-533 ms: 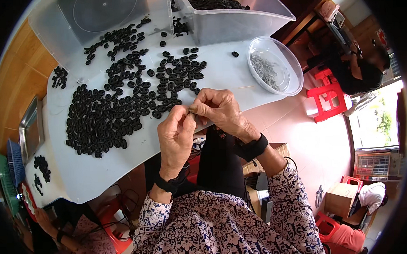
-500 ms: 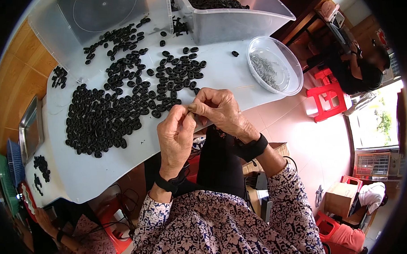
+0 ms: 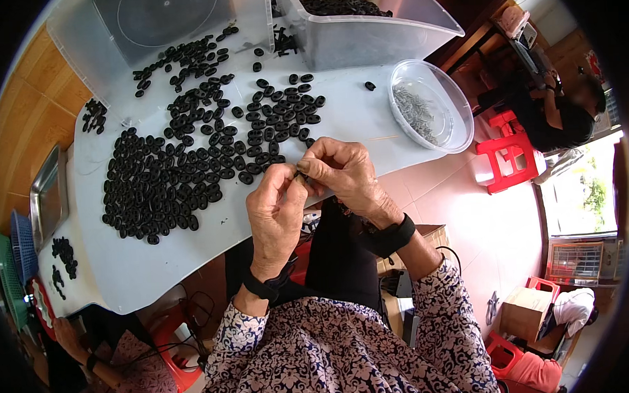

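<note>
Currently we've our L hand (image 3: 273, 212) & R hand (image 3: 345, 174) close together at the near edge of the desk (image 3: 175, 264), each grip pinched tight on a small dark pc (image 3: 300, 175), mostly hidden, w/ black oval pcs (image 3: 148, 188) spread to the left & a clear round tub (image 3: 457, 122) of thin pins (image 3: 414, 113) at right.

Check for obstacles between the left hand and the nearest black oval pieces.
Nothing visible stands between the left hand and the nearest black oval pieces, which lie on the tabletop just beyond it.
</note>
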The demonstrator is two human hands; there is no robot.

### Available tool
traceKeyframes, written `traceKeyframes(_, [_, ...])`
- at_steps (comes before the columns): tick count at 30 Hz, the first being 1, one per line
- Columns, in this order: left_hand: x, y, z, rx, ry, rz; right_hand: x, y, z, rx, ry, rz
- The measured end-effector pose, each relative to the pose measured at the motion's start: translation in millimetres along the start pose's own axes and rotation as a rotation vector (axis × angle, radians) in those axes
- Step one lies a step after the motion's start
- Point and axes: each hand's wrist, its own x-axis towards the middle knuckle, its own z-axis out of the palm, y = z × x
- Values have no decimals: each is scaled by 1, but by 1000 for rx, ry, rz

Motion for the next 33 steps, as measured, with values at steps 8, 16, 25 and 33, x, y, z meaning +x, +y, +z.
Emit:
traceKeyframes(8, [0, 7, 1, -83, 34, 0, -3, -4, -3, 48, -5, 28])
traceKeyframes(16, [0, 6, -2, -97, -3, -16, -3, 1, -2, 68, -28, 7])
traceKeyframes(25, [-2, 2, -4, -105, 14, -18, -2, 7, 3, 139, -45, -130])
traceKeyframes(33, [5, 14, -42, 666, 218, 367, -3, 10, -3, 160, 97, -68])
